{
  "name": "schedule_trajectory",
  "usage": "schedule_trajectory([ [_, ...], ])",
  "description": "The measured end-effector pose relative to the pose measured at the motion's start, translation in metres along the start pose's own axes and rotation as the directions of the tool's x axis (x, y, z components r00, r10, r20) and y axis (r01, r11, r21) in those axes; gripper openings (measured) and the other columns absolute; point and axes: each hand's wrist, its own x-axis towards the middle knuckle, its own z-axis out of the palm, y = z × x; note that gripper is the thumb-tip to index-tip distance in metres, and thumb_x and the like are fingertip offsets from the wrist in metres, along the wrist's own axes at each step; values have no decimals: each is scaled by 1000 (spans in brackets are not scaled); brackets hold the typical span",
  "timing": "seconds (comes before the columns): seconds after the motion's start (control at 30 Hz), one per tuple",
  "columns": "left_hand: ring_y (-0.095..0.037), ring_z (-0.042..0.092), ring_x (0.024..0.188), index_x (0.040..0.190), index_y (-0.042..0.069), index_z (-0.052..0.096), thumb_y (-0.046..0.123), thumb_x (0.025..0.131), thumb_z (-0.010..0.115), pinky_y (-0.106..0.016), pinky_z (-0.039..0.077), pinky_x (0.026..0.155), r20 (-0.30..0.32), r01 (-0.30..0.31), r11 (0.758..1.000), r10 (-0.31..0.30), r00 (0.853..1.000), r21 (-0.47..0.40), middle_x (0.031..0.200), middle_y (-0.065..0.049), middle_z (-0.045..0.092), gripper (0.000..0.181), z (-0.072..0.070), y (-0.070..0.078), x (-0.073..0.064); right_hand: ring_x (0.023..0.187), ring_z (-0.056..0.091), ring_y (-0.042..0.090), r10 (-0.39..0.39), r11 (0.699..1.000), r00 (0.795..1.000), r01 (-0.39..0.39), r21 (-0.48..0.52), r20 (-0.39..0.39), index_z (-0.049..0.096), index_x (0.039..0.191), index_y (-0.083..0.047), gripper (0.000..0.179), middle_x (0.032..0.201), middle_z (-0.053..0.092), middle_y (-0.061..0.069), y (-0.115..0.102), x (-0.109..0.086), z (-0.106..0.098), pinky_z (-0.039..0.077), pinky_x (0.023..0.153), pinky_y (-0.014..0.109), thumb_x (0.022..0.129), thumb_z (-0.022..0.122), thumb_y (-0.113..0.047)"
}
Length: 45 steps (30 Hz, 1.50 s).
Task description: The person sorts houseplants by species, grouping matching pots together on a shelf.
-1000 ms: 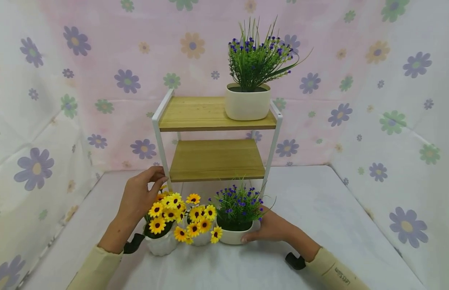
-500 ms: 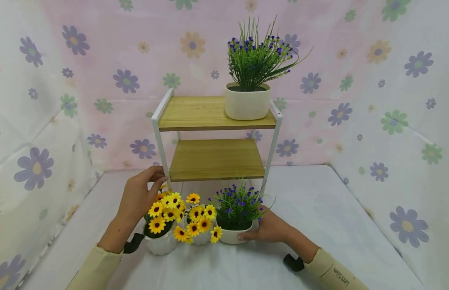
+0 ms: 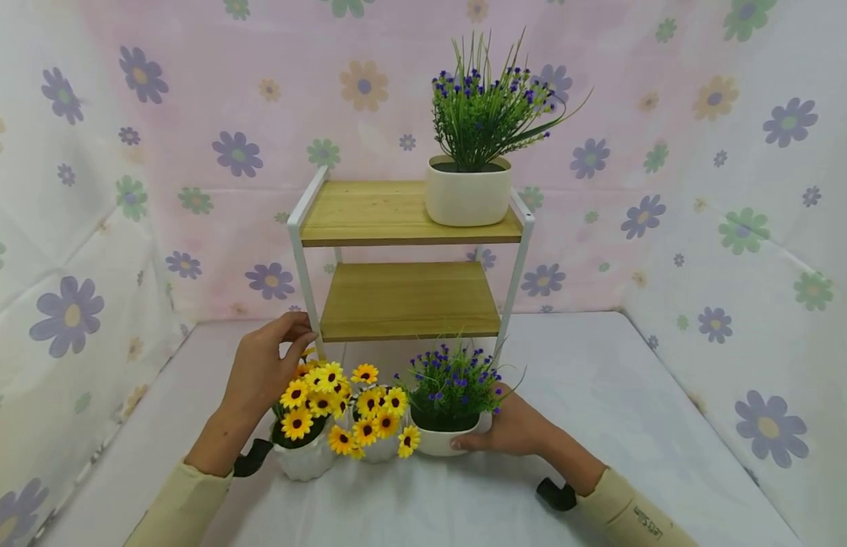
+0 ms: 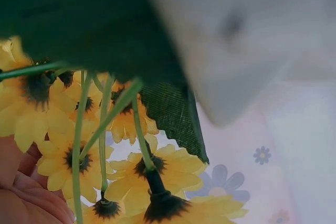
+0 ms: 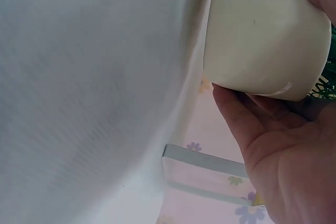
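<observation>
My right hand [image 3: 515, 427] grips a cream oval flower pot [image 5: 262, 35] of purple flowers and grass, thumb on its front and fingers round the side. In the head view this potted plant [image 3: 447, 414] stands upright, low before the shelf's right side. My left hand [image 3: 262, 368] reaches over the left pot of yellow flowers and holds the front left post [image 3: 304, 292] of a two-tier wooden shelf [image 3: 409, 300] between thumb and fingers. The left wrist view shows yellow flowers [image 4: 79, 161] close up, partly covering the fingers.
Two white pots of yellow flowers, the left pot [image 3: 305, 460] and the middle pot [image 3: 380, 448], stand beside the held one. A larger cream pot [image 3: 467, 197] of purple flowers sits at the top board's right. White cloth [image 3: 601, 395] covers the table; flowered curtains [image 3: 225, 91] surround it.
The right hand has shifted the held flower pot slightly right and away from me, and its thumb has slid a little along the front. The left hand has kept its place.
</observation>
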Motion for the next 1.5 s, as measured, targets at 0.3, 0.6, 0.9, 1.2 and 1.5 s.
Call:
schedule_trajectory([
  [0.3, -37, 77, 94, 118, 4, 71, 3, 96, 77, -62, 59, 92, 1, -4, 1000, 4, 1000, 5, 99, -14, 80, 22, -2, 3, 1, 146, 46, 17, -50, 998, 998, 51, 28, -44, 43, 156, -36, 97, 154, 50, -14, -5, 2, -14, 42, 118, 59, 76, 98, -44],
  [0.6, -36, 77, 93, 118, 4, 71, 4, 97, 77, -61, 60, 90, -1, -3, 1000, 3, 1000, 14, 99, -13, 80, 22, -1, 2, 1, 149, 43, 21, -28, 1000, 996, 28, -4, -89, 33, 163, -36, 109, 163, 42, -10, -13, -1, -26, 41, 119, 61, 76, 98, -42],
  [0.9, -34, 77, 91, 116, 4, 71, 3, 97, 77, -61, 60, 87, 0, -15, 1000, 15, 1000, 3, 99, -13, 79, 20, -1, 0, 1, 153, 40, 20, -74, 997, 992, 74, 3, -104, 32, 165, -36, 106, 166, 39, -10, -23, 2, -32, 40, 120, 60, 80, 96, -43],
  [1.2, -34, 77, 90, 116, 4, 71, 3, 97, 76, -60, 60, 87, 3, -7, 1000, 7, 1000, 11, 99, -13, 79, 20, -1, 1, 1, 152, 42, 20, -48, 998, 989, 52, 22, -140, 29, 166, -41, 109, 167, 38, -14, -40, 5, -40, 39, 120, 63, 79, 95, -44],
  [1.5, -34, 77, 92, 118, 5, 71, 5, 98, 76, -61, 59, 90, 14, 4, 1000, -4, 1000, 4, 100, -12, 79, 20, -1, 2, 0, 148, 49, 20, -61, 996, 985, 71, 60, -162, 37, 163, -36, 100, 158, 52, -11, -55, 10, -46, 46, 114, 62, 81, 95, -35],
])
